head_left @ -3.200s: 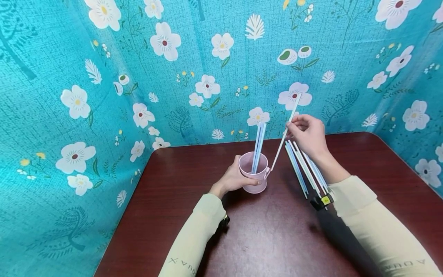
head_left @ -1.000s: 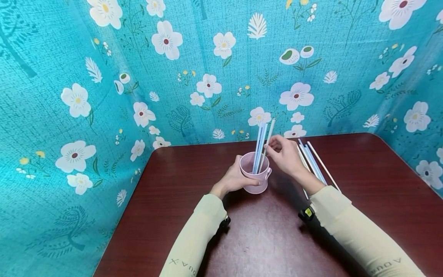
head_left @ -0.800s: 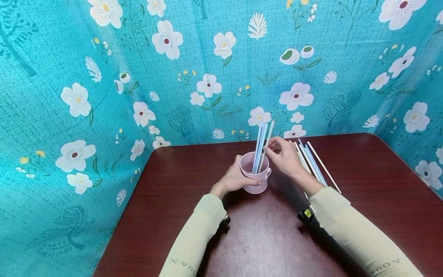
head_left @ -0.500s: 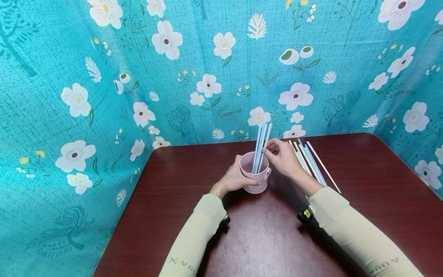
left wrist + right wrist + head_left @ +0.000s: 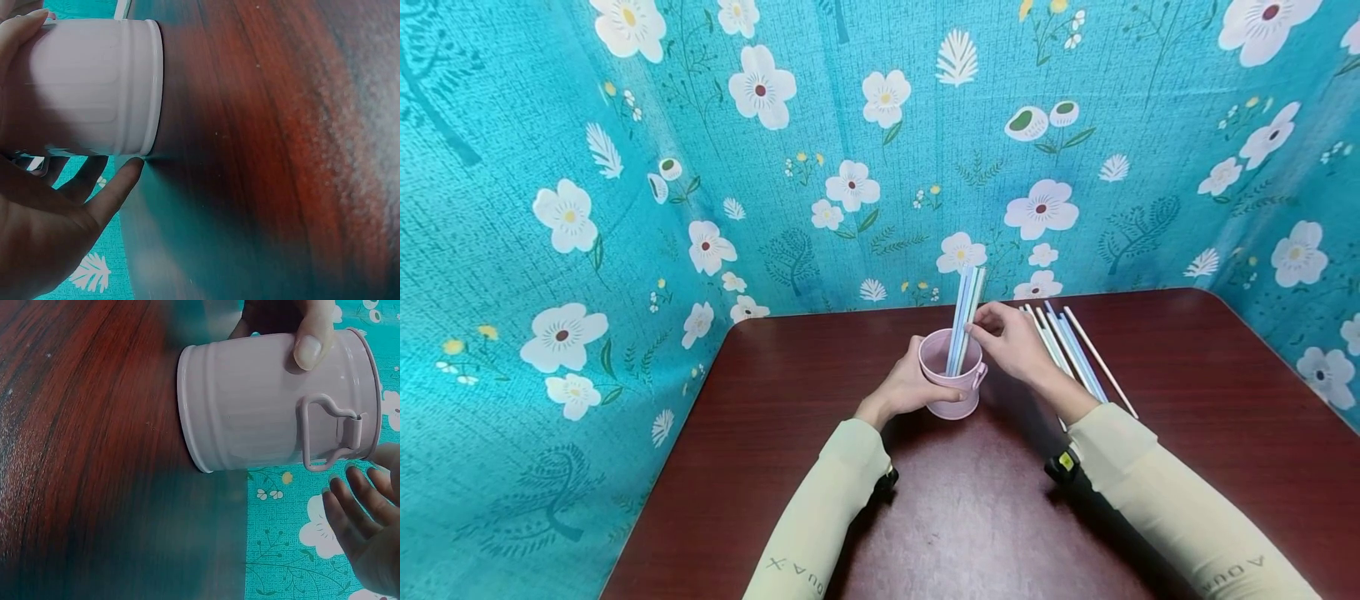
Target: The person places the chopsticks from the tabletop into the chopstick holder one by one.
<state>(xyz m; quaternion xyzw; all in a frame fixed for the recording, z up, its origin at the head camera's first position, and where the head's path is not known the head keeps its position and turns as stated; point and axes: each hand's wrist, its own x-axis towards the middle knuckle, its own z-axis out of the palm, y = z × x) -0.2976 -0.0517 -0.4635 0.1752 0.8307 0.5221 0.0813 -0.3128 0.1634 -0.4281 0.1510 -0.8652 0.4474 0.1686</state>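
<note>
While my left hand [image 5: 908, 385] grips the pink pail [image 5: 256, 406], right hand [image 5: 1011, 342] seems to be standing a pale straw [image 5: 979, 287] inside — pinched, contact's tiny — so next calls for letting go.

A turquoise cloth [image 5: 820, 125] rises behind the table [image 5: 760, 483] and runs along its left and right sides, with soft vertical folds near the corners. It is printed with white flowers [image 5: 761, 87], some with dark red centres, others with yellow ones. Between them come white feathery leaves [image 5: 957, 57], rounded white pods with green middles [image 5: 1027, 123], little yellow buds [image 5: 452, 346] and darker teal branching trees [image 5: 553, 500]. The table is a dark reddish brown with rounded far corners; a pale sheen [image 5: 955, 533] lies across its near part, and the wrist views show dark streaks of grain and a few tiny pale specks
</note>
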